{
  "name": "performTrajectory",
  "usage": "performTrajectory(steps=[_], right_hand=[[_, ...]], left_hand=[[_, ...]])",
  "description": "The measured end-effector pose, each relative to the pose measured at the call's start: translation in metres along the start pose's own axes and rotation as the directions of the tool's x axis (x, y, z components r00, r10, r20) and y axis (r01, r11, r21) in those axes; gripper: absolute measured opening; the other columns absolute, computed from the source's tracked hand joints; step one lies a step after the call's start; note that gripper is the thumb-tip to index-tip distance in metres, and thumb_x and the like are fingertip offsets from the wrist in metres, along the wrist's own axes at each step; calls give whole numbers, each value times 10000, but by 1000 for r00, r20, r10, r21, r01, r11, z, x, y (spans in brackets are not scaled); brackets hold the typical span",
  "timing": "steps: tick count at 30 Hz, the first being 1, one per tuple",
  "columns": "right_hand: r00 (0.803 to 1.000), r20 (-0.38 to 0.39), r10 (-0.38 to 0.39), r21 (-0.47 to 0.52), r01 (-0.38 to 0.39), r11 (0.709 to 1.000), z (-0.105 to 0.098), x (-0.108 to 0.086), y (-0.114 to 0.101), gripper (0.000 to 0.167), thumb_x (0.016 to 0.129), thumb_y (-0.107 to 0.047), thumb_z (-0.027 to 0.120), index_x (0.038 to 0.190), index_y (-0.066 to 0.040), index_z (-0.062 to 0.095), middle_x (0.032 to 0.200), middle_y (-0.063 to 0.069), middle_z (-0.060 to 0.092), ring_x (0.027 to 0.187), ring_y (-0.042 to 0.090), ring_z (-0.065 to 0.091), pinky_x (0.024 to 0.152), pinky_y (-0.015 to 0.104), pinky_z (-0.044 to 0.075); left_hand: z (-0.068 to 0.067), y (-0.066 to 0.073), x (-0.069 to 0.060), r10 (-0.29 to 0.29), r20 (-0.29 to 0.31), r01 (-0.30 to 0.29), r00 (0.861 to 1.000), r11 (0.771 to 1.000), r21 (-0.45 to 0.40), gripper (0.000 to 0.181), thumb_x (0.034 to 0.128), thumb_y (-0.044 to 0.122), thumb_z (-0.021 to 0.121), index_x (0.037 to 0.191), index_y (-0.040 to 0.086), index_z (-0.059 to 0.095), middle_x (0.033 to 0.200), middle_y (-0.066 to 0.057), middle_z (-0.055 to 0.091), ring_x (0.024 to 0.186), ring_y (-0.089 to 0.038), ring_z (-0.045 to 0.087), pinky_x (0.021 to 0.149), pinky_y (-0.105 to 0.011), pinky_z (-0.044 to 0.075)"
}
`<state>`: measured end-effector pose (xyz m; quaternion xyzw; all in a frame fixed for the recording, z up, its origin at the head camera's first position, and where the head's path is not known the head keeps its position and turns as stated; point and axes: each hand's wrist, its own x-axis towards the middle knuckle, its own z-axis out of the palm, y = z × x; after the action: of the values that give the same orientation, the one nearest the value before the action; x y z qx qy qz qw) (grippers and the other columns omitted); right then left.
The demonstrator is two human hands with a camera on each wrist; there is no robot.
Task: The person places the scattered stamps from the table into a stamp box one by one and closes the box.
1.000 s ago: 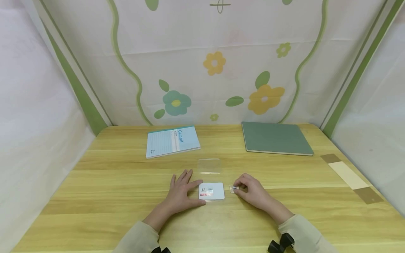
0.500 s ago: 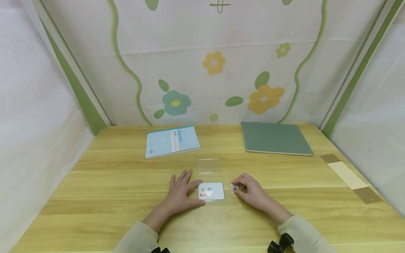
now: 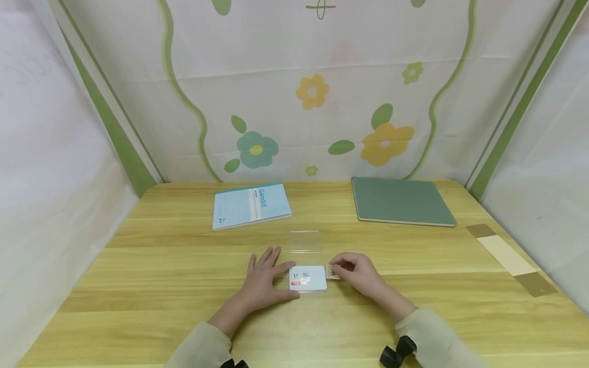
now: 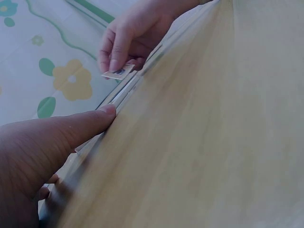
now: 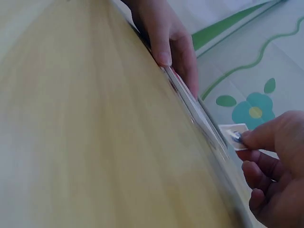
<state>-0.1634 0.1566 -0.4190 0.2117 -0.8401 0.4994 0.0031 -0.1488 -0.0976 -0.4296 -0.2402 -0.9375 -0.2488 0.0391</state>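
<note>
A clear plastic card box (image 3: 303, 241) lies with its lid folded back, and white cards (image 3: 316, 278) with a small logo and red print fill its base. My left hand (image 3: 259, 282) holds the box at its left end, thumb on the near edge and index finger on the far edge. The other left fingers spread on the table. Between thumb and fingertips, my right hand (image 3: 361, 276) pinches a small square sticker (image 5: 233, 136) with a white border and a dark print. In the wrist views the sticker is raised off the table, just right of the box.
A light blue notebook (image 3: 250, 206) lies at the back left of the wooden table (image 3: 161, 286). The dark green book (image 3: 402, 201) is at the back right. Tape strips (image 3: 508, 255) stick near the right edge. A flowered cloth (image 3: 313, 128) hangs behind.
My right hand has moved left with the sticker, bringing it up beside the cards' right edge. The left hand and the box have stayed in place.
</note>
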Motion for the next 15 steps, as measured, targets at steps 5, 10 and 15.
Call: performTrajectory(steps=[5, 10, 15], right_hand=[[999, 44, 16, 61, -19, 998, 14, 6, -10, 68, 789, -97, 626, 836, -56, 651, 721, 4, 571, 584, 111, 455, 502, 213, 390], [996, 63, 57, 11, -58, 998, 24, 7, -11, 43, 779, -87, 631, 816, -100, 650, 710, -38, 550, 609, 123, 460, 526, 228, 401], [998, 47, 41, -45, -39, 998, 28, 7, -9, 41, 772, -84, 641, 808, -101, 650, 716, -47, 541, 615, 118, 455, 530, 225, 397]], left_hand=[[0, 0, 0, -1, -5, 1, 1000, 1000, 2, 688, 640, 653, 567, 1177, 224, 547, 1355, -159, 277, 1253, -322, 154, 929, -570, 4], [1, -1, 0, 1, -4, -1, 1000, 1000, 8, 695, 640, 669, 550, 1177, 228, 547, 1357, -157, 276, 1255, -319, 148, 929, -569, 2], [2, -1, 0, 1, 0, -1, 1000, 1000, 7, 702, 641, 677, 540, 1179, 226, 546, 1358, -159, 272, 1256, -322, 144, 928, -569, -2]])
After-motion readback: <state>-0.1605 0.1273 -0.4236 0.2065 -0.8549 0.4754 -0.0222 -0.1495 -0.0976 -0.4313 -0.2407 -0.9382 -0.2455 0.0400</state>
